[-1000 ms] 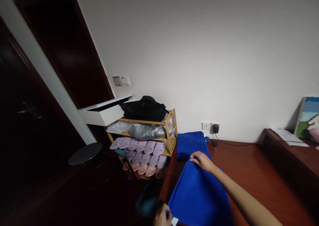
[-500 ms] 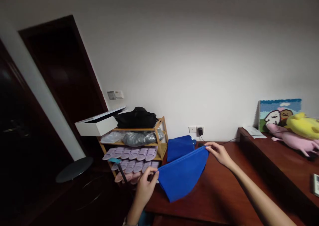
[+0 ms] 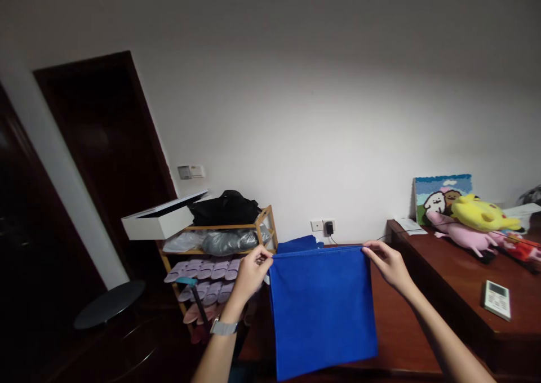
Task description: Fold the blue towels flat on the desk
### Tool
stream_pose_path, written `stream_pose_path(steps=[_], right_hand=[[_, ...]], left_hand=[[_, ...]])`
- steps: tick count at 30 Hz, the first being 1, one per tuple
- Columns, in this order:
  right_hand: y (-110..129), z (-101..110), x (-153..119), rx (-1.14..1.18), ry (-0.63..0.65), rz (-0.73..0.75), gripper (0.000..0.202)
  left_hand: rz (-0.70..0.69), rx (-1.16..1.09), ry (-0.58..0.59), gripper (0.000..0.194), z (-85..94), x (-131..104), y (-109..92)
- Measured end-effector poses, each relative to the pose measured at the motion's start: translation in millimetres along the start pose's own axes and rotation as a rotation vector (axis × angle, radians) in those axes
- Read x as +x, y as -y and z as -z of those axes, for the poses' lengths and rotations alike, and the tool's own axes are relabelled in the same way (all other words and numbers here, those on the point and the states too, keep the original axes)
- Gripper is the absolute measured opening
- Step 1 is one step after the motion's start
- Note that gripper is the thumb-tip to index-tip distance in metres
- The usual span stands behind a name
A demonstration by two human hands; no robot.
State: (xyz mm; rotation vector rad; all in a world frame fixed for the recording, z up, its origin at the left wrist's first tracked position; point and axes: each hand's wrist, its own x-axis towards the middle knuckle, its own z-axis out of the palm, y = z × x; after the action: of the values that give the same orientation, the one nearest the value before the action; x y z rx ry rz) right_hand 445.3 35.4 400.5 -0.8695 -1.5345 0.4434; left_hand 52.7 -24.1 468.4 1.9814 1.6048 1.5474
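A rectangular blue cloth (image 3: 323, 310) with a stitched top edge hangs spread out in front of me. My left hand (image 3: 255, 267) pinches its upper left corner between thumb and fingers. At the upper right corner, my right hand (image 3: 386, 262) has the same kind of pinch. The cloth's lower edge slants down to the left. Behind it, on the dark red wooden table (image 3: 399, 326), lies a folded blue cloth (image 3: 298, 244), mostly hidden by the one I hold.
A wooden rack (image 3: 270, 219) on the left holds purple slippers (image 3: 220, 268), a black bag (image 3: 226, 208) and a white box (image 3: 158, 225). A round stool (image 3: 110, 304) stands farther left. Right, plush toys (image 3: 482, 214) and a calculator-like device (image 3: 497, 300) lie on a raised ledge.
The held cloth has gone from sagging and tilted to hanging flat and nearly upright. My left hand has risen, levelling the top edge. The view has shifted slightly right.
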Motion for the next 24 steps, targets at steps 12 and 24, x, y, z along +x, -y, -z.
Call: stream_pose_path(steps=[12, 24], right_hand=[[18, 33, -33, -0.129, 0.002, 0.017, 0.043], [11, 73, -68, -0.293, -0.032, -0.053, 0.045]], left_hand=[[0.046, -0.208, 0.160, 0.014, -14.6, -1, 3], [0.028, -0.228, 0.521, 0.017, -29.0, -41, -9]])
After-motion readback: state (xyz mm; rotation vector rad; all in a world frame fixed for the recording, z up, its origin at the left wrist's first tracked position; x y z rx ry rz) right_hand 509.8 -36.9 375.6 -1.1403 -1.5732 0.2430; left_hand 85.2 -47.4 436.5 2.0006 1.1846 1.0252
